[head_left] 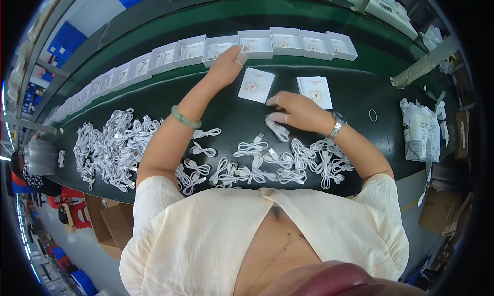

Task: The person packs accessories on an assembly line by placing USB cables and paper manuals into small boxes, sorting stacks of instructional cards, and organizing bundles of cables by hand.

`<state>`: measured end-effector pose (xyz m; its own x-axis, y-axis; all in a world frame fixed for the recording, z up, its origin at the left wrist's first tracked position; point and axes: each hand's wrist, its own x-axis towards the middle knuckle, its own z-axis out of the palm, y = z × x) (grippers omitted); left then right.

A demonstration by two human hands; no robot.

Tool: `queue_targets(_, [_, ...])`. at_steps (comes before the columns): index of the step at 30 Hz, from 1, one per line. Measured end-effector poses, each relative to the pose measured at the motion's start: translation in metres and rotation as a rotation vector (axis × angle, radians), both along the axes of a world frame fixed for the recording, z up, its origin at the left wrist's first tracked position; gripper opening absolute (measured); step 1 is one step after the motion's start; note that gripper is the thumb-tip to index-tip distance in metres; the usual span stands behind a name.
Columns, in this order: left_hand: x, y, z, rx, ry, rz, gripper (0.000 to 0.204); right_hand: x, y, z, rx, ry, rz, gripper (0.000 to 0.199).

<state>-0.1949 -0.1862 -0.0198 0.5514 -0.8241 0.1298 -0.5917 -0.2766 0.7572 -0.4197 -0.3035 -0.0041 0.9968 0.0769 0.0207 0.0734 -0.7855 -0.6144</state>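
Your right hand, fingers apart, likely steadies 1 cable; your left hand meets a box, grip unclear

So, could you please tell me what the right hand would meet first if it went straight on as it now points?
The right hand would probably first meet the white printed card just to its left, though the hand's height is unclear, so it might pass above.
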Motion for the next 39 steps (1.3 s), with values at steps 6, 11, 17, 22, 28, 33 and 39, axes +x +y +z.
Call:
queue_targets(6, [0.029,-0.047,0.002,0.183,-0.471,0.138,0.029,-0.007,0.021,-0.014,-0.275,0.091,0.006,0.034])
queue_targets(11, [0.044,-0.073,-0.002,0.367,-0.583,0.23,0.026,-0.001,0.011,-0.004,-0.046,0.136,0.011,0.014])
queue_targets(17, [0.063,-0.065,-0.017,0.238,-0.878,0.16,0.016,0.031,-0.043,0.015,0.418,-0.1,-0.218,0.019])
queue_targets(22, [0.074,-0.052,-0.017,0.357,-0.991,-0.045,0.016,0.105,-0.103,0.02,0.32,-0.144,-0.573,0.022])
queue_targets(28, [0.082,-0.055,-0.018,0.254,-0.918,-0.031,0.013,0.186,-0.131,-0.038,-0.139,-0.14,-0.675,0.03])
queue_targets(33, [0.067,-0.059,-0.005,0.465,-0.815,-0.079,0.027,0.178,-0.126,-0.057,0.165,-0.255,-0.518,0.021])
queue_targets(39, [0.091,-0.05,-0.01,0.573,-0.841,-0.131,0.039,0.087,-0.038,-0.003,-0.069,-0.133,-0.135,0.037])
